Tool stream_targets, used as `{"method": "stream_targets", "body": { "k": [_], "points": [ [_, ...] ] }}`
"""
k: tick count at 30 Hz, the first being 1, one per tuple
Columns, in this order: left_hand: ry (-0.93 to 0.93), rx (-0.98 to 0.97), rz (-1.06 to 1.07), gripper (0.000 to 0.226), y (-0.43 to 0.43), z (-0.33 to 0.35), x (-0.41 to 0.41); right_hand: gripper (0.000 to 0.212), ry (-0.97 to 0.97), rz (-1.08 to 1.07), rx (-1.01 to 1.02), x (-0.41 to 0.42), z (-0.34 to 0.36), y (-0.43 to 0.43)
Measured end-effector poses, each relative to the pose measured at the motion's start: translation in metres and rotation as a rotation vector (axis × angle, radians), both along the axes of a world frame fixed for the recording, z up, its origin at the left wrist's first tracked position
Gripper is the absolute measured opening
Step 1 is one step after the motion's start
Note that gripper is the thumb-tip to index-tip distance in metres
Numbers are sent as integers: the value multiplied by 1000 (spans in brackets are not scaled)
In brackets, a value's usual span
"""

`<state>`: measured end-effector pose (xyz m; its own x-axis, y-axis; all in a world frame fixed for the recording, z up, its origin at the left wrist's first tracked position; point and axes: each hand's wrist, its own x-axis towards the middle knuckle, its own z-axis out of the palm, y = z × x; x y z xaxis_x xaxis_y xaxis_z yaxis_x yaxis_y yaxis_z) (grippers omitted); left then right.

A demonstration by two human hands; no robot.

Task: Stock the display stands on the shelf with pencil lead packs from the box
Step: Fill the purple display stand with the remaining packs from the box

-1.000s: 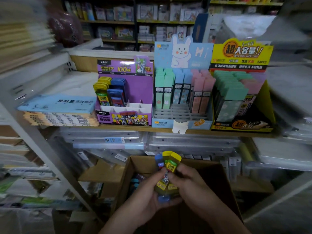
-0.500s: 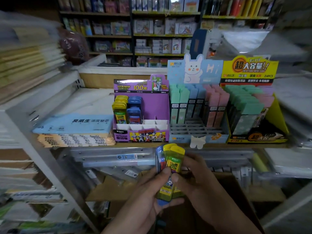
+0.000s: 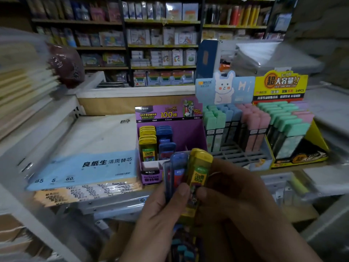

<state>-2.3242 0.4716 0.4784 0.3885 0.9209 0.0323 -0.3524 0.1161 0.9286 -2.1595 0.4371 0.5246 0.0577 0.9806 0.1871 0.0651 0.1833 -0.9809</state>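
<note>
Between both hands: a bundle of pencil lead packs [image 3: 187, 178] was held upright just in front of the purple display stand [image 3: 170, 118], with blue packs on the left and yellow on the right.
Left hand [image 3: 162, 220]: was clamped on the blue side, thumb pressed flat on the front face.
Right hand [image 3: 236, 201]: was curled round the yellow side, fingertips set near the bundle's middle.
Stand stock: stocked packs [image 3: 148, 146] were seen in the back-left cells. White front cells looked bare but were partly hidden by the bundle.
Step judged: one pack was to be separated and slotted.
Risk 1: packs could be fanned out and dropped towards the cardboard box [image 3: 115, 241] below if one was pulled while the rest were pinned only by a thumb.
Risk 2: the light card stand could be shoved back or tipped if a pack was jammed onto a divider.
Edges: the stand was hemmed in by a loose-leaf paper stack [image 3: 85, 163] on the left and a rabbit display stand [image 3: 224, 91] on the right. Its header card rose at the rear.
Open room: entry from above and in front was judged free. The sides were closed.
Shelf [image 3: 283, 170]: the front lip sat close below the stand, so little margin was left.
</note>
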Motion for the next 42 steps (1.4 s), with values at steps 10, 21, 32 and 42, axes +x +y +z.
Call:
{"method": "stream_targets", "body": {
  "k": [10,21,32,42],
  "points": [
    [-4,152,60,62,28,7,-36,44,9,10,151,-34,17,20],
    [-26,148,354,47,37,12,-83,43,-196,-56,372,-46,54,58],
    [-41,174,417,27,33,28,-93,37,-590,-118,448,-47,51,97],
    [-34,176,427,27,38,28,-87,46,-696,-154,494,-53,50,99]
  ]
}}
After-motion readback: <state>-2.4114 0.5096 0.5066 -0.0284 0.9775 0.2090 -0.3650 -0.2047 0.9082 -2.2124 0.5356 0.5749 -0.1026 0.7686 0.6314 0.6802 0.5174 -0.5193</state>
